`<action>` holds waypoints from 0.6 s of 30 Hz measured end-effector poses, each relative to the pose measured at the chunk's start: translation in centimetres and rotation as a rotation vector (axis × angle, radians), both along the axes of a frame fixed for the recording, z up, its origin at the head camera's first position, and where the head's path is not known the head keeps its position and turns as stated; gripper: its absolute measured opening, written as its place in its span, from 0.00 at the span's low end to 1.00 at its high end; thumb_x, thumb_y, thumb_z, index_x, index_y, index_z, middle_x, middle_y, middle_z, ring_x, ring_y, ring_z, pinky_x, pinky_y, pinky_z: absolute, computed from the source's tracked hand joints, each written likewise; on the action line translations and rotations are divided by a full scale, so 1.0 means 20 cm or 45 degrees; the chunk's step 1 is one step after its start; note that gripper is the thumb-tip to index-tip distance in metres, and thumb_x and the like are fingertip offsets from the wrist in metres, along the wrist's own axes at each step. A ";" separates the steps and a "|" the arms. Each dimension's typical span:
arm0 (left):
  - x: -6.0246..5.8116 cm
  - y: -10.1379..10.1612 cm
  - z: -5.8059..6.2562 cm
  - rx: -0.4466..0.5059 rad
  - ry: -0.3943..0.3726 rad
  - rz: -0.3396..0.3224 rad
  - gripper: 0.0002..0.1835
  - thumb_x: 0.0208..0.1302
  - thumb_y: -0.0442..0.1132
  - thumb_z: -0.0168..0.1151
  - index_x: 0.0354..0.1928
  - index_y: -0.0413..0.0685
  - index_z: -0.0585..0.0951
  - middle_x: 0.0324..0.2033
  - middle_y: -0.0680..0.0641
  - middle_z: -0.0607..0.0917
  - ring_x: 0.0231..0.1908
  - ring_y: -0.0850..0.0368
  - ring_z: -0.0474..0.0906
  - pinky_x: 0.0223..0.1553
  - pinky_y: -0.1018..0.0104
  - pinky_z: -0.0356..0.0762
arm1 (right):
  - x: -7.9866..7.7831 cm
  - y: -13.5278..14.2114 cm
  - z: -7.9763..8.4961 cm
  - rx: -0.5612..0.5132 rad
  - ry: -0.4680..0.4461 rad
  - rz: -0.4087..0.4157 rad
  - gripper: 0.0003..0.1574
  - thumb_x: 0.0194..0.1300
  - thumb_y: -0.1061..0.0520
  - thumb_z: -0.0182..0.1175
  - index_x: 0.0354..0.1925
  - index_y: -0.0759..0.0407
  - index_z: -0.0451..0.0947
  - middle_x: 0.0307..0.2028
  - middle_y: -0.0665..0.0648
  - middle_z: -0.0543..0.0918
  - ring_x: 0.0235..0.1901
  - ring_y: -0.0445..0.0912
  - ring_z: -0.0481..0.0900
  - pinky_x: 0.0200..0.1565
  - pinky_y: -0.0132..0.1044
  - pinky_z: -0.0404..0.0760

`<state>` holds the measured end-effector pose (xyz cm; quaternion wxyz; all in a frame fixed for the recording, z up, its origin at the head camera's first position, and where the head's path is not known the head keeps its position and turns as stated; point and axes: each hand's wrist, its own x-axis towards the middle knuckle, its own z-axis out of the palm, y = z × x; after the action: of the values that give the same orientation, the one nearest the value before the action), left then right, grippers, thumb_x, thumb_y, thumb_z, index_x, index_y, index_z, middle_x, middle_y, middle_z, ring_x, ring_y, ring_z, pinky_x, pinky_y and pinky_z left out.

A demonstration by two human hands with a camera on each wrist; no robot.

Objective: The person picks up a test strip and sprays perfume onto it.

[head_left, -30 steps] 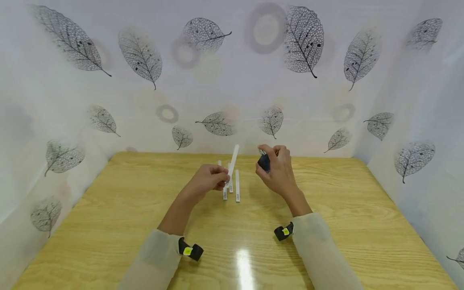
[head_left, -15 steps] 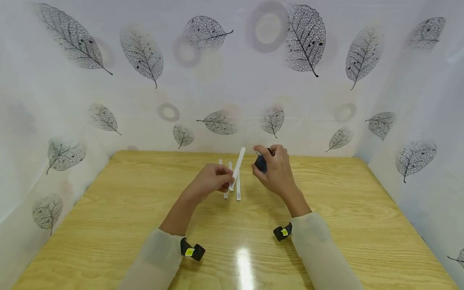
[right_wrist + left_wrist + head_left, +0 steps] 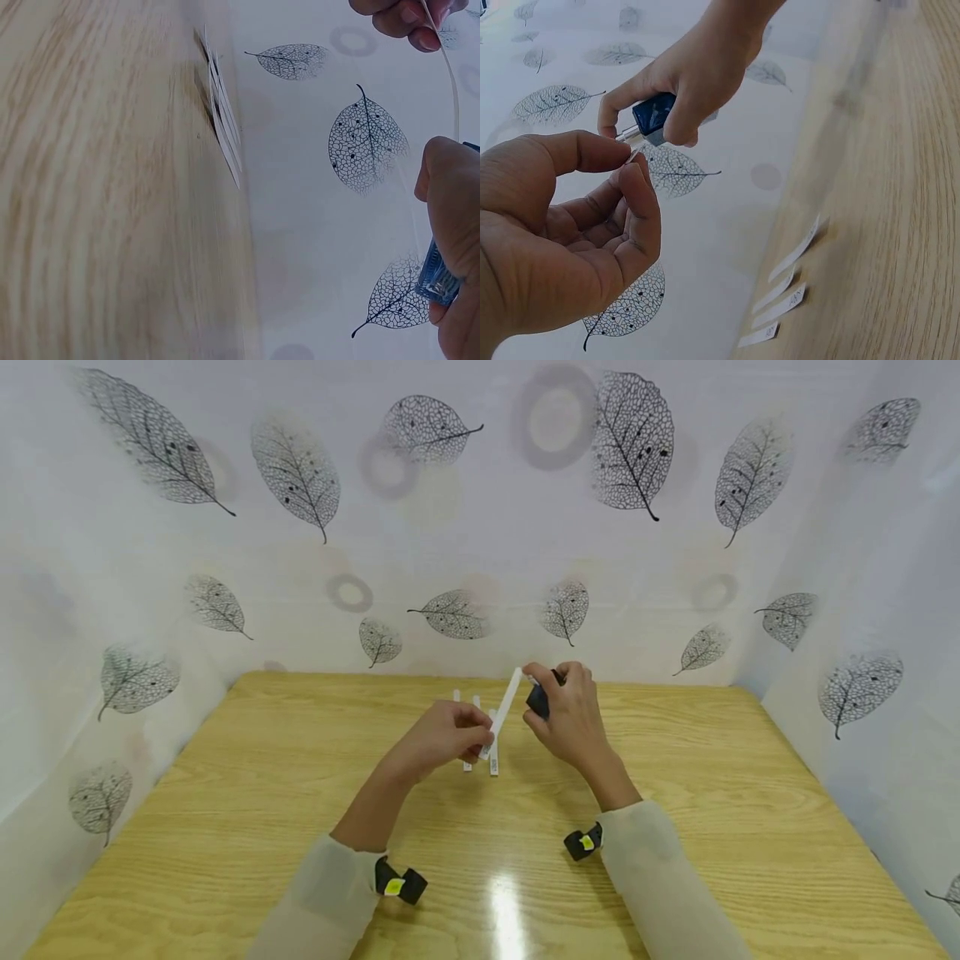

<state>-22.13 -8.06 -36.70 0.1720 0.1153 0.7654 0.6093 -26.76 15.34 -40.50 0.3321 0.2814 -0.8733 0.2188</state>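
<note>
My left hand [image 3: 444, 737] pinches a white paper test strip [image 3: 507, 703] near its printed lower end. The strip slants up to the right, above the table. In my right hand [image 3: 576, 714] is a dark blue glass perfume bottle [image 3: 537, 702], gripped with the index finger over its silver spray top [image 3: 632, 136]. The strip's far end is close to that top; I cannot tell whether they touch. In the left wrist view the strip shows almost edge-on between thumb and fingertip. Fingers hide much of the bottle [image 3: 437, 277] in the right wrist view.
Several more white strips [image 3: 782, 307] lie on the wood-grain table [image 3: 660, 752] beneath and beside my left hand, partly hidden by it in the head view. A pale cloth with a leaf print [image 3: 457, 527] stands along the table's back and sides.
My left hand has moved slightly right, and its strip leans further right, closer to the bottle. My right hand has shifted a little left with the perfume bottle.
</note>
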 end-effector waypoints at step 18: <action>0.01 -0.01 -0.01 0.010 0.027 -0.071 0.08 0.72 0.32 0.61 0.45 0.33 0.82 0.31 0.43 0.82 0.29 0.55 0.76 0.34 0.64 0.81 | 0.01 -0.01 0.01 0.016 0.063 -0.060 0.39 0.58 0.55 0.71 0.64 0.44 0.65 0.47 0.73 0.69 0.42 0.65 0.70 0.38 0.58 0.73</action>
<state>-22.00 -8.16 -36.90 0.1802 0.1436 0.7613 0.6060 -26.53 15.19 -40.36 0.3569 0.2681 -0.8726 0.1981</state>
